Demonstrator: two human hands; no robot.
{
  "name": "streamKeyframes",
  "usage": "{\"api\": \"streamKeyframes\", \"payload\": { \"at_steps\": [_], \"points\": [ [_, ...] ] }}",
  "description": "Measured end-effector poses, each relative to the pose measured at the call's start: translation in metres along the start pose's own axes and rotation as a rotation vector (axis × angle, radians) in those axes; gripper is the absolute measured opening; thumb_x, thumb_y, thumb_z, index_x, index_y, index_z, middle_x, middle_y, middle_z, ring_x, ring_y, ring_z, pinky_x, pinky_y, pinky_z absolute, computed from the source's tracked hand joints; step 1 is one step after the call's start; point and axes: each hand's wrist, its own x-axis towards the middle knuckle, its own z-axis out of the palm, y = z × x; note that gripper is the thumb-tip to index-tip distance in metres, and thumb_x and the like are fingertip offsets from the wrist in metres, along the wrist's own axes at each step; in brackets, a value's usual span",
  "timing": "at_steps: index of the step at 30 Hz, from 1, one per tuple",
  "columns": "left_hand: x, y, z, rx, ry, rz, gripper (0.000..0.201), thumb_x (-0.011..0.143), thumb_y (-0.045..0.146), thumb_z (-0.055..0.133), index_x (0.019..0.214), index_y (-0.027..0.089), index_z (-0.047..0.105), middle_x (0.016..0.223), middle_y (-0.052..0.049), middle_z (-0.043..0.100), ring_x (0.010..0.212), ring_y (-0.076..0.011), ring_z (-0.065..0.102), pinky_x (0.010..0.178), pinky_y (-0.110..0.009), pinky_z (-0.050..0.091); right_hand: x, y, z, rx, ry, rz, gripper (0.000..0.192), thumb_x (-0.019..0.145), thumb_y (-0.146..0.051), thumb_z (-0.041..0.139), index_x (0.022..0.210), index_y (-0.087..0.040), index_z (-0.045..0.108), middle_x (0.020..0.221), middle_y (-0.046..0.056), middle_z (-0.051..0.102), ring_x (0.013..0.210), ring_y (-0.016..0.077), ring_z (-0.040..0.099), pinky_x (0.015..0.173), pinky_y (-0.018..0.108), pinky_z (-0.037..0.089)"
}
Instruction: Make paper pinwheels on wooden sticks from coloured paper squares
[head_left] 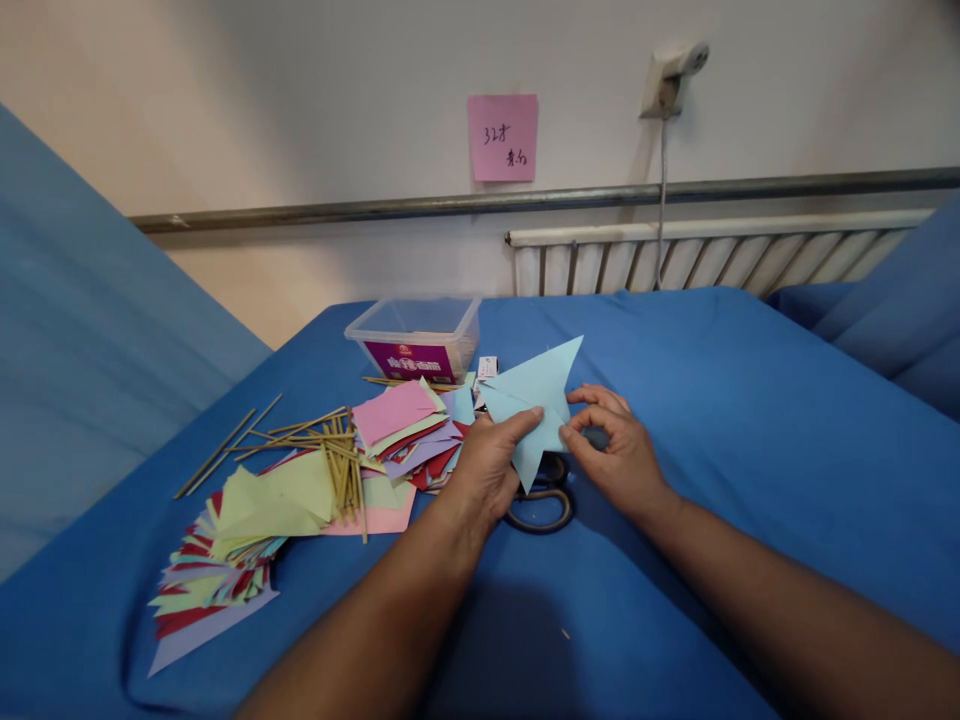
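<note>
Blue cloth covers the surface [750,420] in front of me, running to the far wall, where a radiator [712,260] sits on the right below a metal rail [375,208] and a pink note [502,137]. On the left, near me, lies a spread of coloured paper triangles [225,560], and further in a stack of paper squares [409,425] with a pink sheet on top. Thin wooden sticks [315,440] lie scattered between and over those papers. At the far side of the stack stands a clear plastic box [416,335] with a purple label. Near the middle, scissors [540,500] lie on the cloth, partly hidden under my hands. Above them I hold a light blue folded paper [536,395], its point rising up and to the right. My left hand [491,465] has its grip closed on the paper's lower left edge, thumb on top. My right hand [619,450] pinches the paper's right edge between thumb and forefinger, the other fingers loosely curled.
</note>
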Motion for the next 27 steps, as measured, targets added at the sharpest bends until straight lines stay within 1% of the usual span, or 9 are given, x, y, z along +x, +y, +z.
{"api": "streamKeyframes", "payload": {
  "at_steps": [2, 5, 14, 17, 22, 24, 27],
  "points": [
    [0.0, -0.001, 0.0, 0.009, -0.018, -0.005, 0.047, 0.059, 0.017, 0.079, 0.104, 0.012, 0.066, 0.089, -0.011, 0.072, 0.064, -0.0187, 0.065, 0.062, -0.03, 0.051, 0.0, 0.0, 0.0, 0.0, 0.002, 0.002, 0.012, 0.077, -0.027, 0.061, 0.066, -0.023, 0.059, 0.108, 0.006, 0.064, 0.116, 0.0273, 0.051, 0.1, 0.048, 0.035],
    [0.001, -0.002, 0.0, 0.016, -0.015, -0.006, 0.05, 0.058, 0.015, 0.079, 0.106, 0.012, 0.066, 0.088, -0.011, 0.072, 0.065, -0.0191, 0.065, 0.063, -0.031, 0.051, 0.001, -0.001, 0.0, 0.004, 0.01, 0.007, 0.011, 0.076, -0.026, 0.06, 0.066, -0.023, 0.059, 0.106, 0.006, 0.065, 0.114, 0.0267, 0.053, 0.1, 0.048, 0.036],
    [-0.002, -0.001, 0.001, 0.023, -0.063, -0.003, 0.049, 0.061, 0.016, 0.079, 0.108, 0.012, 0.065, 0.089, -0.01, 0.072, 0.07, -0.0196, 0.066, 0.07, -0.033, 0.052, 0.0, -0.002, 0.002, 0.033, 0.033, 0.018, 0.012, 0.077, -0.023, 0.058, 0.066, -0.022, 0.058, 0.103, 0.006, 0.066, 0.108, 0.024, 0.057, 0.099, 0.045, 0.038],
    [-0.002, -0.001, 0.001, 0.019, -0.056, -0.015, 0.046, 0.06, 0.015, 0.079, 0.104, 0.012, 0.066, 0.086, -0.009, 0.072, 0.069, -0.0186, 0.065, 0.069, -0.031, 0.052, -0.001, -0.002, 0.003, 0.049, 0.041, 0.031, 0.011, 0.077, -0.022, 0.058, 0.066, -0.022, 0.058, 0.101, 0.006, 0.066, 0.105, 0.0234, 0.058, 0.097, 0.044, 0.039],
    [-0.002, 0.004, 0.002, -0.021, -0.037, -0.045, 0.032, 0.063, 0.016, 0.077, 0.094, 0.012, 0.068, 0.083, -0.007, 0.071, 0.07, -0.0171, 0.064, 0.071, -0.03, 0.052, -0.001, -0.005, 0.003, 0.13, 0.066, 0.07, 0.011, 0.078, -0.023, 0.059, 0.068, -0.022, 0.06, 0.096, 0.005, 0.066, 0.098, 0.0211, 0.06, 0.094, 0.04, 0.042],
    [-0.004, 0.006, 0.003, -0.024, -0.055, -0.069, 0.031, 0.064, 0.017, 0.076, 0.093, 0.011, 0.068, 0.083, -0.007, 0.071, 0.07, -0.0172, 0.064, 0.07, -0.029, 0.052, -0.001, -0.006, 0.003, 0.183, 0.087, 0.104, 0.011, 0.08, -0.024, 0.058, 0.069, -0.021, 0.06, 0.095, 0.005, 0.066, 0.097, 0.0205, 0.06, 0.094, 0.039, 0.042],
    [-0.007, 0.008, 0.004, -0.017, -0.12, -0.097, 0.033, 0.064, 0.016, 0.076, 0.095, 0.011, 0.068, 0.086, -0.007, 0.07, 0.07, -0.0161, 0.063, 0.066, -0.027, 0.051, 0.0, -0.006, 0.002, 0.243, 0.119, 0.153, 0.012, 0.081, -0.027, 0.058, 0.071, -0.021, 0.06, 0.095, 0.006, 0.066, 0.097, 0.0207, 0.061, 0.093, 0.038, 0.043]
  ]
}}
